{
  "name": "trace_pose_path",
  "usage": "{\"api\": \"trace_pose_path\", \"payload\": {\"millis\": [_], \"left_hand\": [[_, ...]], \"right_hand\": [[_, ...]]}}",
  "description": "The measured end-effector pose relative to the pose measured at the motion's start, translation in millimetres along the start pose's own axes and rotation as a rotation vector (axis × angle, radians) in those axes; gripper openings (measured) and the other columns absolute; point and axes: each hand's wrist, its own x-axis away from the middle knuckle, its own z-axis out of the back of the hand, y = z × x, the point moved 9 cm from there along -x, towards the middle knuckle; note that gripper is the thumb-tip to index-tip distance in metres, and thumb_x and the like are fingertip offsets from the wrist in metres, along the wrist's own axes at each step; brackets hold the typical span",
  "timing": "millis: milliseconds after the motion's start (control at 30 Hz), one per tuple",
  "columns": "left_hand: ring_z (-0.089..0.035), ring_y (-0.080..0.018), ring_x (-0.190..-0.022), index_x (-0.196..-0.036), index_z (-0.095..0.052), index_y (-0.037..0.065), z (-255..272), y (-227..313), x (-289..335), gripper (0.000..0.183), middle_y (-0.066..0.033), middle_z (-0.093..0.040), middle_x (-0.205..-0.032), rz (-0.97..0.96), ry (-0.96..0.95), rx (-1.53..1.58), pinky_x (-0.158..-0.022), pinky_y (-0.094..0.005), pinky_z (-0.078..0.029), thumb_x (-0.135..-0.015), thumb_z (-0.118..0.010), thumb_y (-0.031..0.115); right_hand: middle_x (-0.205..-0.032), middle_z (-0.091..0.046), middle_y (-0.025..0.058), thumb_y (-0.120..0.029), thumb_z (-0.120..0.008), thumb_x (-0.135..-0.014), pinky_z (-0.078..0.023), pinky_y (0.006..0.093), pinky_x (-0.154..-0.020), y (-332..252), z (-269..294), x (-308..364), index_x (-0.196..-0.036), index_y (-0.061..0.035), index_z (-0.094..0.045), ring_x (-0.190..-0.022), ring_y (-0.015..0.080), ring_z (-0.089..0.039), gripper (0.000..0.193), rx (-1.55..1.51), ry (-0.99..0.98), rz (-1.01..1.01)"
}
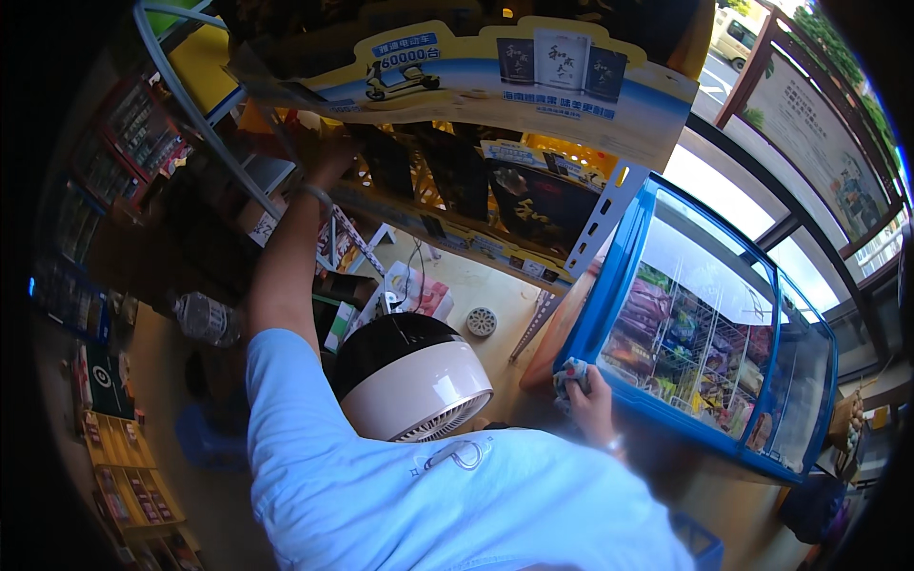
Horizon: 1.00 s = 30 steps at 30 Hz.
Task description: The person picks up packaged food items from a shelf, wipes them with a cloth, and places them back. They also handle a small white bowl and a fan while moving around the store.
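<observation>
A crumpled cloth (569,373) sits bunched in the right hand (592,400), fingers closed around it against the blue frame of the glass-topped freezer (609,314), while the left hand (328,157) reaches up to the shelf (419,224), its grip impossible to make out.

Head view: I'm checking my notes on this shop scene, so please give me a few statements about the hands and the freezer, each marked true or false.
1. The right hand presses a cloth against the blue rim of the chest freezer. True.
2. The left hand rests on the white fan. False: it reaches up to the shelf, apart from the fan.
3. The freezer has a glass lid with packaged goods under it. True.
4. The plastic bottle is in the right hand. False: it lies low at the left, held by neither hand.
</observation>
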Motion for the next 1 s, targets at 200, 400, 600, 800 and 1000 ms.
{"api": "trace_pose_path", "payload": {"millis": [200,400,600,800,1000], "left_hand": [[-0.061,-0.0305,-0.114,-0.121,-0.066,0.007,-65.4,-59.5,-27.0,0.032,-0.0162,-0.065,-0.122,-0.448,-0.011,-1.094,-0.098,-0.043,-0.047,-0.092,-0.056,0.016],[-0.061,-0.0318,-0.114,-0.122,-0.065,0.004,31.9,-152.3,-43.4,0.034,-0.0186,-0.064,-0.125,0.04,0.196,-0.836,-0.101,-0.0436,-0.045,-0.09,-0.057,0.014],[-0.065,-0.0336,-0.101,-0.127,-0.049,-0.003,30.5,90.2,79.2,0.043,-0.0255,-0.058,-0.123,0.017,0.638,-0.076,-0.092,-0.0411,-0.05,-0.086,-0.057,0.006],[-0.055,-0.0277,-0.122,-0.139,-0.04,0.001,-12.7,151.5,116.8,0.047,-0.0192,-0.049,-0.138,-0.345,0.302,0.33,-0.104,-0.0373,-0.043,-0.093,-0.05,0.004],[-0.041,-0.0376,-0.136,-0.143,-0.034,0.0,-36.8,187.8,119.4,0.051,-0.0233,-0.042,-0.142,-0.42,0.221,0.206,-0.114,-0.044,-0.033,-0.094,-0.051,0.005]], "right_hand": [[-0.088,-0.067,0.0107,-0.006,-0.067,-0.089,-0.052,0.0307,-0.073,-4.3,2.8,-0.1,-0.101,-0.0009,-0.062,-0.079,0.0194,-0.064,0.013,0.078,0.015,0.02],[-0.089,-0.068,0.01,-0.005,-0.066,-0.088,-0.052,0.0311,-0.073,-19.9,-10.9,-6.1,-0.101,-0.0009,-0.063,-0.078,0.0191,-0.065,0.014,0.013,-0.069,0.049],[-0.088,-0.068,0.0122,-0.005,-0.066,-0.087,-0.053,0.0325,-0.072,-3.5,2.4,-2.5,-0.101,-0.0006,-0.062,-0.077,0.0225,-0.065,0.015,0.063,0.005,0.017],[-0.088,-0.068,0.0128,-0.005,-0.066,-0.087,-0.053,0.0335,-0.071,-3.1,-11.9,-13.3,-0.101,-0.0008,-0.062,-0.076,0.023,-0.065,0.016,0.064,-0.077,0.053],[-0.088,-0.068,0.0127,-0.004,-0.066,-0.087,-0.053,0.0326,-0.071,-4.7,-14.9,-12.7,-0.101,-0.0011,-0.062,-0.075,0.0217,-0.066,0.015,-0.023,-0.092,-0.033]]}}
